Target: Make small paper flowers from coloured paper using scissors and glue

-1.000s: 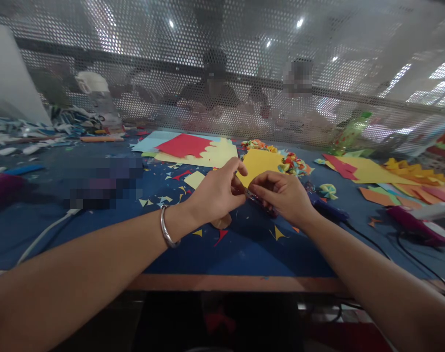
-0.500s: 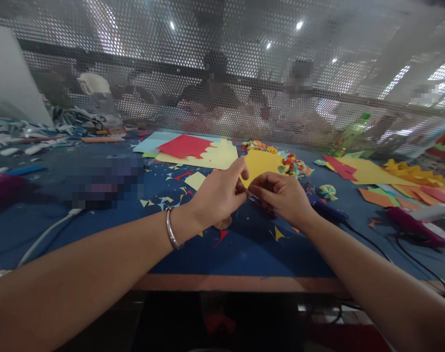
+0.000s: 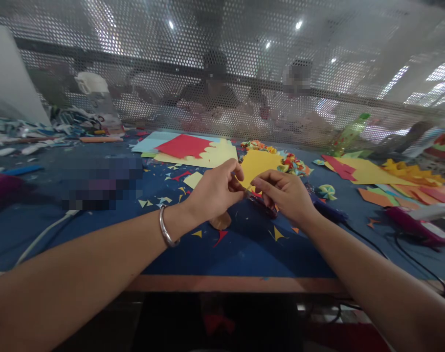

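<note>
My left hand (image 3: 215, 191) and my right hand (image 3: 284, 193) meet over the middle of the blue table (image 3: 244, 249). Both are closed in a pinch on something small between the fingertips that I cannot make out. A yellow paper sheet (image 3: 258, 164) lies just behind the fingers. Under my right hand lies a dark, reddish tool (image 3: 261, 205), partly hidden. A silver bangle (image 3: 165, 229) rings my left wrist.
Red paper (image 3: 184, 145) on pale yellow and light blue sheets lies at the back. Folded paper flowers (image 3: 294, 165), coloured sheets (image 3: 369, 172) and scraps are at the right, with a purple tool (image 3: 416, 225) and cables. A perforated screen (image 3: 222, 73) stands behind; people sit beyond it.
My hands have drawn slightly apart, and the right fingers have loosened from the left thumb. Arms otherwise stay where they were.
</note>
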Motion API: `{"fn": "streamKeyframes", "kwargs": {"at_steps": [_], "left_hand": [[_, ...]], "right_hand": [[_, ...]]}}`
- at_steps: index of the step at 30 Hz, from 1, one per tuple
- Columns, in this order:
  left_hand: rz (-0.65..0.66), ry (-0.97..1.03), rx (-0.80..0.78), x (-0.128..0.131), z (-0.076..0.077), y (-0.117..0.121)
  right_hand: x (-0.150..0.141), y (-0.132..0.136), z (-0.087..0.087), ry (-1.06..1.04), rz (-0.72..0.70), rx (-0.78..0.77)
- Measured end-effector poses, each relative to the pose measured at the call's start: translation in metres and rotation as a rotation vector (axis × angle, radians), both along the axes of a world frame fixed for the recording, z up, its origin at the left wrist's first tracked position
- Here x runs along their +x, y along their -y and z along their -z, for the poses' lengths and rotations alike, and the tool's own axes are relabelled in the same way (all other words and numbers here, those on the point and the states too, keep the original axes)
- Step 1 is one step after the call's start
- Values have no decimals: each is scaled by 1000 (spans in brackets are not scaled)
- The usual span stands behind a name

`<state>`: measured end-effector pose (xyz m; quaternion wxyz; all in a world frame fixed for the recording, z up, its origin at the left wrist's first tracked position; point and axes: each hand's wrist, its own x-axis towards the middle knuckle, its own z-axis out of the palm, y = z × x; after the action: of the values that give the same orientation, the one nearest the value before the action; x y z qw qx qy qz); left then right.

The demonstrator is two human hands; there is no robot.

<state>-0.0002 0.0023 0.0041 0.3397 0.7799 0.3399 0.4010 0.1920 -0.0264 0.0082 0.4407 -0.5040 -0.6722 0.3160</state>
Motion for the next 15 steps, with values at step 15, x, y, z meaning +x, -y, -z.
{"fn": "streamKeyframes", "kwargs": {"at_steps": [15], "left_hand": [[19, 110, -188, 1, -2, -2]], "right_hand": [[1, 2, -1, 40, -53, 30]]}}
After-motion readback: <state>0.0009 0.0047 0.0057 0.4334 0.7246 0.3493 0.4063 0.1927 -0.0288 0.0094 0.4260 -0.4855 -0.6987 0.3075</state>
